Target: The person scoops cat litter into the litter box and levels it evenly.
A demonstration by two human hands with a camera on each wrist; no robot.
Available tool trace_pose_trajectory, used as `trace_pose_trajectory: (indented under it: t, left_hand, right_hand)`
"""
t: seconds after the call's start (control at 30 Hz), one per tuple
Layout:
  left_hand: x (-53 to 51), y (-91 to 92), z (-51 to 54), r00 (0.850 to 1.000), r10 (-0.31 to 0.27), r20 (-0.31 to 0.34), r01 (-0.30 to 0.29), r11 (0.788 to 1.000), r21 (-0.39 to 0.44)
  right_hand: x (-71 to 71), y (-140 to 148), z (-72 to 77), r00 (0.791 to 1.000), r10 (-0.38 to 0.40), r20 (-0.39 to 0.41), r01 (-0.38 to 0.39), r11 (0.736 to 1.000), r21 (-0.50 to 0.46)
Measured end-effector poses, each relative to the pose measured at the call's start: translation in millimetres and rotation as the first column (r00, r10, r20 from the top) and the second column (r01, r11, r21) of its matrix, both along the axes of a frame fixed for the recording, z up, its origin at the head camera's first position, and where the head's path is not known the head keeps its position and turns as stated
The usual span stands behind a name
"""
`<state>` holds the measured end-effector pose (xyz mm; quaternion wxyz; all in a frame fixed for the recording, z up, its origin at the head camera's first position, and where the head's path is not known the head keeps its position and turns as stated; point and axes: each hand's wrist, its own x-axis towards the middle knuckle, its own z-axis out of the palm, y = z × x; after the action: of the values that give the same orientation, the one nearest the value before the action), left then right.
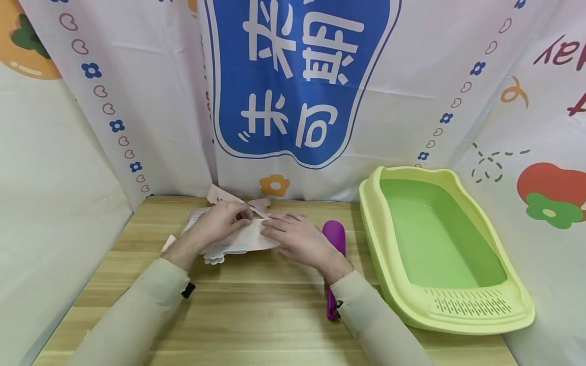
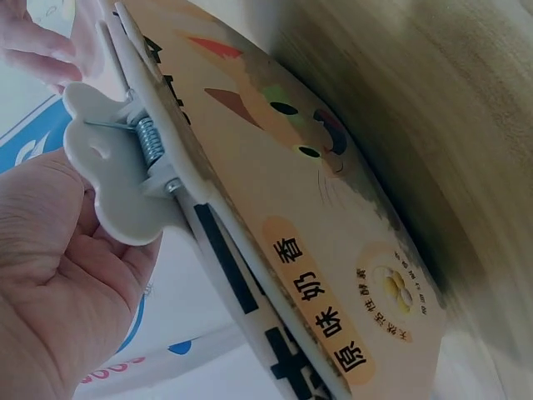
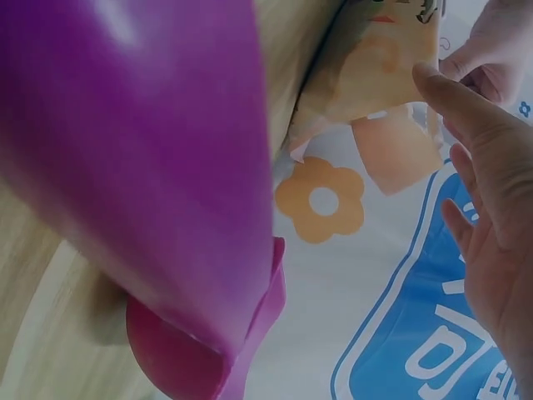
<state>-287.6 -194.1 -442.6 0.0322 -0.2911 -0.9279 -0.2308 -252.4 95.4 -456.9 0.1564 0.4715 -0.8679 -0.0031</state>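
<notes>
A pale printed bag (image 1: 256, 236) lies toward the back of the table. My left hand (image 1: 223, 222) is over its upper part, fingers curled at the folded edge; the left wrist view shows that hand (image 2: 71, 267) beside a white scalloped clip (image 2: 125, 158) with a metal spring, attached along the bag's fold. A cat picture is printed on the bag (image 2: 275, 150). My right hand (image 1: 299, 240) rests on the bag's right end, fingers extended. In the right wrist view the index fingertip of this hand (image 3: 491, 175) touches the bag's edge (image 3: 366, 67).
A purple scoop (image 1: 335, 235) lies on the table beside and partly under my right forearm. Farther right stands a light green litter tray (image 1: 444, 234) with a raised rim. Printed white cloth (image 1: 174, 101) hangs behind the table (image 1: 247, 315). Torn-looking pink flaps (image 1: 222, 194) stick up behind the bag.
</notes>
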Motion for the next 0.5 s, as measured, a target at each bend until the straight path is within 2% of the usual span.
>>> trace_pose_trajectory:
  t: [0.2,0.5]
  left_hand:
    - [-0.5,0.3,3.2,1.000,0.001,0.011,-0.001,1.000,-0.018]
    - [1.1,1.8,8.3,1.000,-0.007,-0.002,0.007,1.000,-0.021]
  right_hand:
    - [-3.0,-4.5,0.2,0.996,0.014,-0.089,-0.013,1.000,0.009]
    - [-8.2,-7.9,4.8,0.994,-0.005,-0.107,0.008,0.999,0.031]
